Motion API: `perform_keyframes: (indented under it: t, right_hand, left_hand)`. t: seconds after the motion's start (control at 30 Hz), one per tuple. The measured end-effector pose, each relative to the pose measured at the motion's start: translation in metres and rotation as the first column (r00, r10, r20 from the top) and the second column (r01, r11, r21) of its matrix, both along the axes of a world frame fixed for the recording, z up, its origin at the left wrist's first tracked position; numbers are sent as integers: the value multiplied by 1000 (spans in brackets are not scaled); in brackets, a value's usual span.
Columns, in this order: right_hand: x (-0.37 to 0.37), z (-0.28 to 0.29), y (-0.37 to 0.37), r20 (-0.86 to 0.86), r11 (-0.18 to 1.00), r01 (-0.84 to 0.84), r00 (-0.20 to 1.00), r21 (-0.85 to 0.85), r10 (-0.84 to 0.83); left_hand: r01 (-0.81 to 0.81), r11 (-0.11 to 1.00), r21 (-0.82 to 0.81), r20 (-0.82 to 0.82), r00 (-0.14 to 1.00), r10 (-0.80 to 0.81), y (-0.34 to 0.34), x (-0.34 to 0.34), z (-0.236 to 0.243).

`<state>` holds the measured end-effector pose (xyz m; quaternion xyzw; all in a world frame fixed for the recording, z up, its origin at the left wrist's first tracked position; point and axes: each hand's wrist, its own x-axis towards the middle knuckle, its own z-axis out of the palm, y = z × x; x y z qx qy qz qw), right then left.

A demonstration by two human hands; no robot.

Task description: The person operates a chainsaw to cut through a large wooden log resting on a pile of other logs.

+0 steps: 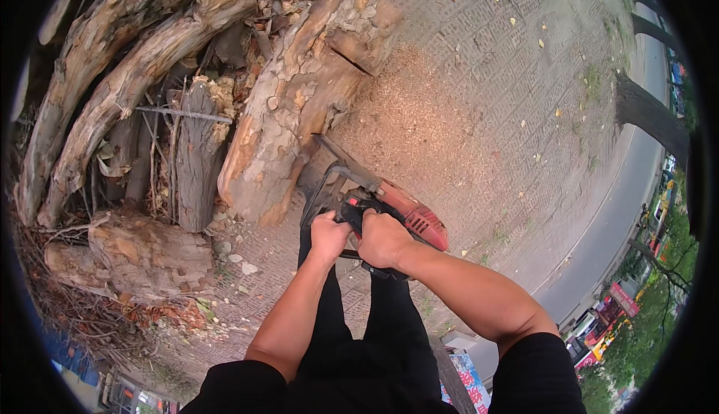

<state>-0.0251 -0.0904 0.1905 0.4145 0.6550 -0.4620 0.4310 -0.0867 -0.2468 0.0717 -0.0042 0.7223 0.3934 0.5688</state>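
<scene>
Both my hands are on a red and black chainsaw [412, 215], held low in front of my legs. My left hand [328, 236] is closed on the handle at its left side. Fingers wrapped, my right hand [384, 242] grips the black handle beside the red housing. The saw's bar [344, 158] points forward and left, its tip at the right side of a thick log [277, 114] with patchy bark. Whether the tip is inside the wood, I cannot tell. Farther up the log there is a dark, straight cut [350, 62].
Sawdust [419, 118] covers the paving right of the log. Long curved branches [142, 69] and a short stump piece [153, 253] are piled on the left. Twigs and dry leaves lie around my left side. Tree trunks [651, 118] line a road [599, 234] at right.
</scene>
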Motion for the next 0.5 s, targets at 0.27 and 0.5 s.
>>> perform_keyframes:
  t: [0.27,0.5]
  right_hand:
    - [-18,-25,12,-2,999,-42,999,-32,42]
    - [1,-8,16,-44,997,-4,999,-78,1]
  left_hand:
    - [-24,999,-34,53,998,26,15,-18,-27]
    - [-16,999,-28,36,999,17,15,-7,-7]
